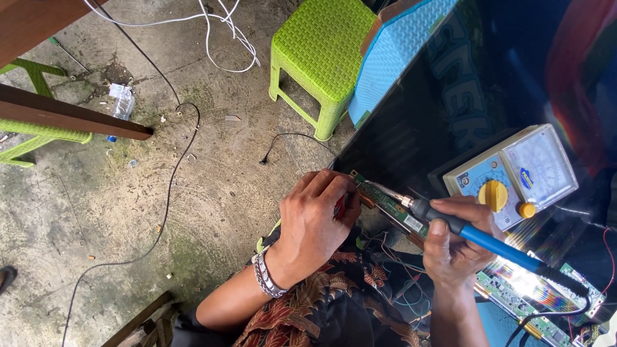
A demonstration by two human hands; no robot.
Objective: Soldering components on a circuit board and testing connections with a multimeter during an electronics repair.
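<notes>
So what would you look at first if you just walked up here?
Probably the blue-handled soldering iron in the right hand, its tip touching the narrow green circuit board at the edge of the big dark panel. The left hand rests on that board's end. Next, the meter with the yellow dial on the panel at right, and the bright green plastic stool at the top.

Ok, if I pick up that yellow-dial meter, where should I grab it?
Probably by the long sides of the meter, coming from above. It lies flat, face up, on the dark panel, so its boxy edges are free; keep off the dial and the glass window.
</notes>
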